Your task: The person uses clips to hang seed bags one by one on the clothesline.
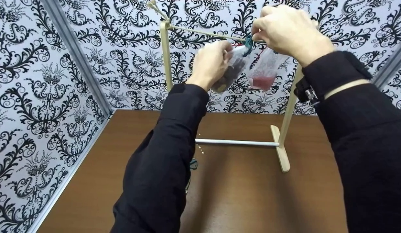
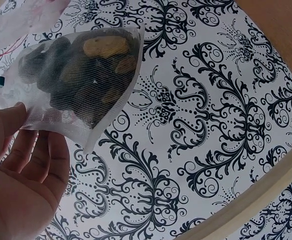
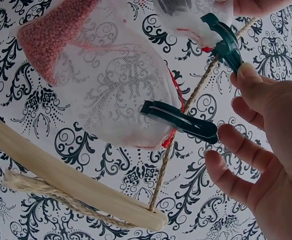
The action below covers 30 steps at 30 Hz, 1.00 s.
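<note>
My left hand (image 1: 211,63) pinches the side of a sheer white mesh bag of dark and tan stones (image 2: 86,75), thumb in front and fingers behind. The bag hangs tilted at a twine line (image 1: 203,31). In the right wrist view, my right hand (image 3: 270,135) pinches the end of a dark green clothespin (image 3: 228,45), which sits on the twine at the bag's red-corded mouth. Beside it, a second green clothespin (image 3: 180,121) fastens another mesh bag (image 3: 111,75) to the twine; pink-red grains (image 3: 61,37) fill its bottom. My lower fingers are close to that second clothespin.
The twine is tied to a wooden post (image 1: 166,55) at left; another wooden post (image 1: 289,110) stands on a foot (image 1: 280,152) at right. A white bar (image 1: 236,142) runs low between them over the brown table (image 1: 245,194). A small dark green object (image 1: 194,164) lies partly behind my left sleeve.
</note>
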Available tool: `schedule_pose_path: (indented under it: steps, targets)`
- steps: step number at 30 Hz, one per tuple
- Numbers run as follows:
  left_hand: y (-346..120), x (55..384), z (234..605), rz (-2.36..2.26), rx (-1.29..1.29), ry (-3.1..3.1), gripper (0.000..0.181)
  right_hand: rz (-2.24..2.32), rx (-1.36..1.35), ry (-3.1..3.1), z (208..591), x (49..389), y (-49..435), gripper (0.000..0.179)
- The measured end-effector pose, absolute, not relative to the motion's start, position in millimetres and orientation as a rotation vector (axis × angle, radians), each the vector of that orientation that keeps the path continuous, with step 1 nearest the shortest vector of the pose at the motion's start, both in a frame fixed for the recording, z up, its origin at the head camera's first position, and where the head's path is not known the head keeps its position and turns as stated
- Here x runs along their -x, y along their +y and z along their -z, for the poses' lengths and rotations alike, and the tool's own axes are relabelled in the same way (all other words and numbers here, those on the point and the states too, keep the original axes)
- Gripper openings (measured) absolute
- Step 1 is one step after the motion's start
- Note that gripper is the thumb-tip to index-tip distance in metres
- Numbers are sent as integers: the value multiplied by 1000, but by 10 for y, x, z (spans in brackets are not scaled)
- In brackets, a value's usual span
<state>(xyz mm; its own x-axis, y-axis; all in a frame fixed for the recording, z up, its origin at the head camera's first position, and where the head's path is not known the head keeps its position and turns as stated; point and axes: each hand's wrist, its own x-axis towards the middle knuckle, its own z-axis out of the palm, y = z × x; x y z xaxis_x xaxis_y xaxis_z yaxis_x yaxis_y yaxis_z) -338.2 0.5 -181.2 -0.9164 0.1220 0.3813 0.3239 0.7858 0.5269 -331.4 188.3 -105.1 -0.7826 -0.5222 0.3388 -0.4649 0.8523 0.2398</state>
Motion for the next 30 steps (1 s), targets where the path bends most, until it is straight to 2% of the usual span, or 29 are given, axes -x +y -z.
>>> schedule_pose_path:
  steps: [6, 15, 30]
  targets:
    - [20, 3385, 1799, 837, 351, -2636, 18, 196, -738, -2654, 1046, 3310, 1889, 29]
    - [49, 3341, 1788, 992, 342, -2659, 18, 274, -855, -2658, 1073, 3331, 1908, 45]
    - [44, 3351, 1837, 852, 371, -2711, 13, 209, -791, -2653, 1158, 3324, 1886, 55]
